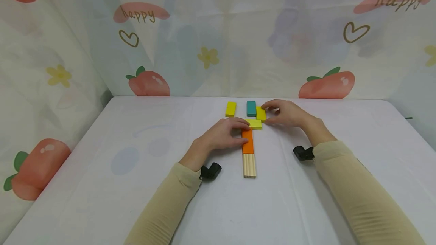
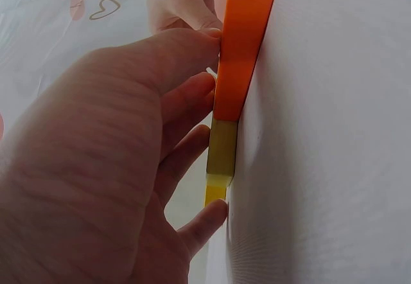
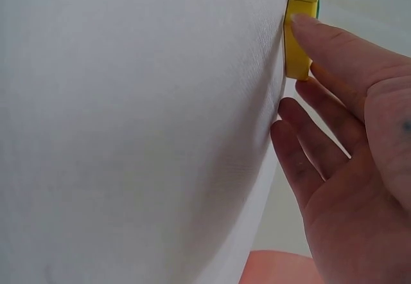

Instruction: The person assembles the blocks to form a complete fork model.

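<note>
In the head view, an orange block (image 1: 248, 141) lies end to end with a plain wooden strip-like piece (image 1: 249, 165). A yellow block (image 1: 254, 124) lies crosswise at the orange block's far end, its left part hidden by fingers. My left hand (image 1: 223, 133) rests along the left side, thumb at the orange block and fairly straight fingertips on the crosswise block. With thumb and index finger, my right hand (image 1: 287, 113) pinches another yellow block (image 3: 298, 43) by its ends. That block stands lengthwise beside a teal block (image 1: 251, 109), just beyond the crosswise one.
Another yellow block (image 1: 230, 109) lies apart at the back left of the row. All the blocks are on a white cloth-covered table (image 1: 102, 199). A printed fabric backdrop (image 1: 238, 41) rises at the table's far edge and continues along the left.
</note>
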Tool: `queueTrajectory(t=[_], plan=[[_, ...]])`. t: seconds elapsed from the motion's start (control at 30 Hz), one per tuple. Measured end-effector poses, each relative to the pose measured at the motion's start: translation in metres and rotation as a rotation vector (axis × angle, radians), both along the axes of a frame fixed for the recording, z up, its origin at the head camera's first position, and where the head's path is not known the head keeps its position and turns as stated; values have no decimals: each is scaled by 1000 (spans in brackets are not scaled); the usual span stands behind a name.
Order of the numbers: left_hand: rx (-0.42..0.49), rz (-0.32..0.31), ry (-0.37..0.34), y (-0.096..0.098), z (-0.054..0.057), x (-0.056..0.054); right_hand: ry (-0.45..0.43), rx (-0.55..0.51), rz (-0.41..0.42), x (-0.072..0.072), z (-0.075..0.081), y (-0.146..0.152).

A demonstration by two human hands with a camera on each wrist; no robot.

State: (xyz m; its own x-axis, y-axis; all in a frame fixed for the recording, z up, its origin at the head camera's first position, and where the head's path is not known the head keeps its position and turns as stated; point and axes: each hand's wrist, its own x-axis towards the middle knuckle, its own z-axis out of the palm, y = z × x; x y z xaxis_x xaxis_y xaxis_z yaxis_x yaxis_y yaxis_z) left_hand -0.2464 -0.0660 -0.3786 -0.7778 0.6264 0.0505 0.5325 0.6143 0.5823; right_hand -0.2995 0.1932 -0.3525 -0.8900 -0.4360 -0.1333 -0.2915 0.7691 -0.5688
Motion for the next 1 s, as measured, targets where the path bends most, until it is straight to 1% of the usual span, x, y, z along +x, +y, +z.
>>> queueTrajectory(t=[0.37, 0.67, 1.0], plan=[[-2, 8, -4, 0, -1, 0, -12, 11, 0, 1, 4, 2], [1, 5, -5, 0, -1, 0, -35, -20, -13, 2, 10, 3], [-2, 6, -13, 0, -1, -1, 17, -55, -21, -1, 12, -3]])
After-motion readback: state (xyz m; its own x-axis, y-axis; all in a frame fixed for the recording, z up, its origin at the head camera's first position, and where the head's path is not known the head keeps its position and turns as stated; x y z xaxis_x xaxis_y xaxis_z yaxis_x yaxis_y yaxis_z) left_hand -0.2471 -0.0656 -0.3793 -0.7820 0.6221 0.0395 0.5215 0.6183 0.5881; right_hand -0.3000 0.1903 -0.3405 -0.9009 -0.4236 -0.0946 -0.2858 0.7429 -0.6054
